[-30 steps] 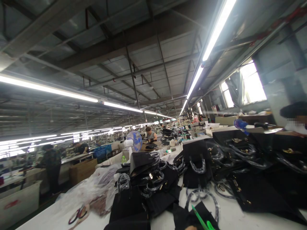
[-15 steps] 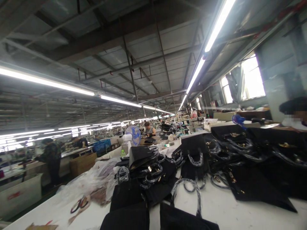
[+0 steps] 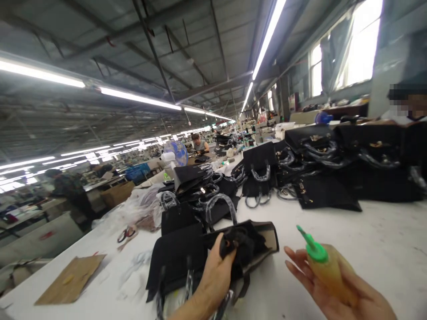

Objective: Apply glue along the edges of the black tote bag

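My left hand (image 3: 216, 271) is closed on the dark lining of a black handbag (image 3: 178, 258) that lies on the white table in front of me. The bag's open mouth faces right, and its handles are wrapped in clear plastic. Over the table to the right, my right hand (image 3: 353, 293) holds a squeeze bottle (image 3: 333, 275) of amber liquid with a green cap and nozzle. The nozzle points up and to the left, apart from the bag. Part of the lining is hidden behind my left fingers.
Black handbags (image 3: 260, 164) are heaped along the table's far side. Left of me lie a piece of cardboard (image 3: 71, 280), scissors (image 3: 125, 233) and crumpled clear plastic (image 3: 130, 209). A blue fan (image 3: 178, 153) stands beyond. A co-worker (image 3: 408, 106) is at the far right.
The view has tipped downward, showing more of the table. Both my hands have come into view, the left gripping the bag lining and the right holding the bottle.
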{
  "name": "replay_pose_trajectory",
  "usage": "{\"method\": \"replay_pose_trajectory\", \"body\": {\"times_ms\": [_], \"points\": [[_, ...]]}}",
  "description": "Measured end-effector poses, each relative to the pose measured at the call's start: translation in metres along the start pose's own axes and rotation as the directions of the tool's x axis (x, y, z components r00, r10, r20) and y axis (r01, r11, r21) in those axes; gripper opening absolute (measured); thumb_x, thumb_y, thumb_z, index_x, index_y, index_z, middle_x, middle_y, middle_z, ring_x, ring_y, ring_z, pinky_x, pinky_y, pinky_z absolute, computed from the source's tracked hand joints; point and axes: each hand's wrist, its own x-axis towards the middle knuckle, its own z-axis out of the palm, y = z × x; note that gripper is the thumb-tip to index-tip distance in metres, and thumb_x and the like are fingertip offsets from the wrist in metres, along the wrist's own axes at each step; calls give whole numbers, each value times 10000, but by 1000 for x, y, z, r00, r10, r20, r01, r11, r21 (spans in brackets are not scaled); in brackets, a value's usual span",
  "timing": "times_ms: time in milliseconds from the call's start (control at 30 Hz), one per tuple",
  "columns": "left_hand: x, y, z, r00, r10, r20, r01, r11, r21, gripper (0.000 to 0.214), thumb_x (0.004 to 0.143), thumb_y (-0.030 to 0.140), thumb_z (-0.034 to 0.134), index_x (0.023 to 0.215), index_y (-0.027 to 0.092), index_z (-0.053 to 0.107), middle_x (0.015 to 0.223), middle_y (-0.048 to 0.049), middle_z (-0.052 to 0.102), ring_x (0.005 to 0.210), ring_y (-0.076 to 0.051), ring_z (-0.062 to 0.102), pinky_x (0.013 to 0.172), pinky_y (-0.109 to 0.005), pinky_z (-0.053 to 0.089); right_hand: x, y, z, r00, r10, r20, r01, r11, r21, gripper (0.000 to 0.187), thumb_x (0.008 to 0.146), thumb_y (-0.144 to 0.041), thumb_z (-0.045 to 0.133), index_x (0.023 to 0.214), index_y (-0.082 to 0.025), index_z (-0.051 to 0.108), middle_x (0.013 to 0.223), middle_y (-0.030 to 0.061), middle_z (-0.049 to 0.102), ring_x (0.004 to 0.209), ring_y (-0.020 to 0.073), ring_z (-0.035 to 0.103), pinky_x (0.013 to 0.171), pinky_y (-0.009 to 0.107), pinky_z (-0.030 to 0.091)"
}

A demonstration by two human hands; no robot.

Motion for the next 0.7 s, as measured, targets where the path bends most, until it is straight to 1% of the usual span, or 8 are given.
{"method": "replay_pose_trajectory", "body": {"times_ms": [67, 167, 300, 400, 467, 567, 633, 700], "points": [[2, -2, -4, 995, -62, -81, 55, 995, -86, 444, 936, 531, 735, 1206, 179, 739, 1254, -93, 802, 1285, -331, 684, 1180, -433, 499, 0, -2, -1, 997, 6, -72, -6, 1000, -9, 386, 743, -504, 960, 1040, -263, 902, 1241, 192, 828, 1235, 461, 757, 1077, 594, 626], [6, -8, -9, 984, -137, -111, 113, 974, -196, 498, 880, 551, 813, 1200, 173, 761, 1292, -102, 805, 1386, -343, 655, 1237, -445, 474, 9, 1, -3, 997, 13, -76, -16, 999, -50, 403, 746, -515, 957, 1060, -269, 898, 1309, 172, 811, 1314, 463, 713, 1148, 604, 574], [10, -18, -12, 986, -136, -99, 112, 968, -224, 538, 880, 576, 827, 1236, 177, 769, 1337, -109, 798, 1422, -350, 641, 1277, -469, 441, 39, -1, 1, 995, 39, 91, -25, 988, -151, 382, 774, -501, 969, 1069, -275, 882, 1277, 101, 827, 1330, 404, 713, 1229, 574, 509], [9, -15, -11, 989, -142, -51, 129, 970, -204, 575, 898, 610, 804, 1277, 179, 763, 1366, -115, 789, 1386, -352, 665, 1265, -476, 456, 72, -7, 13, 971, 95, 220, -52, 980, -195, 360, 784, -487, 983, 1019, -241, 865, 1183, 98, 841, 1253, 376, 751, 1233, 554, 501], [6, -9, -9, 989, -150, -4, 146, 970, -194, 617, 893, 643, 793, 1290, 173, 756, 1366, -120, 787, 1338, -354, 690, 1249, -475, 473, 93, -9, 23, 948, 157, 278, -94, 969, -228, 371, 780, -471, 995, 1001, -207, 856, 1131, 116, 845, 1162, 362, 783, 1161, 527, 561], [3, -2, -6, 988, -150, 27, 153, 978, -143, 649, 888, 674, 765, 1284, 161, 738, 1350, -130, 788, 1319, -364, 692, 1238, -483, 474, 116, -2, 38, 899, 252, 358, -160, 950, -267, 336, 779, -401, 1002, 976, -179, 844, 1024, 114, 849, 958, 303, 815, 958, 435, 653], [2, 0, -3, 993, -115, -6, 114, 992, -58, 625, 902, 652, 737, 1273, 150, 715, 1357, -145, 777, 1342, -370, 671, 1234, -488, 466, 122, 6, 46, 861, 308, 405, -207, 939, -273, 316, 769, -356, 1006, 950, -162, 834, 927, 104, 840, 820, 269, 803, 807, 377, 666], [2, -1, 1, 995, -77, -65, 79, 996, 32, 609, 851, 587, 791, 1253, 140, 691, 1319, -160, 780, 1306, -376, 679, 1195, -489, 486, 122, 17, 54, 831, 339, 441, -246, 935, -255, 332, 761, -346, 1007, 953, -147, 825, 876, 109, 828, 763, 279, 796, 696, 361, 652]]}}
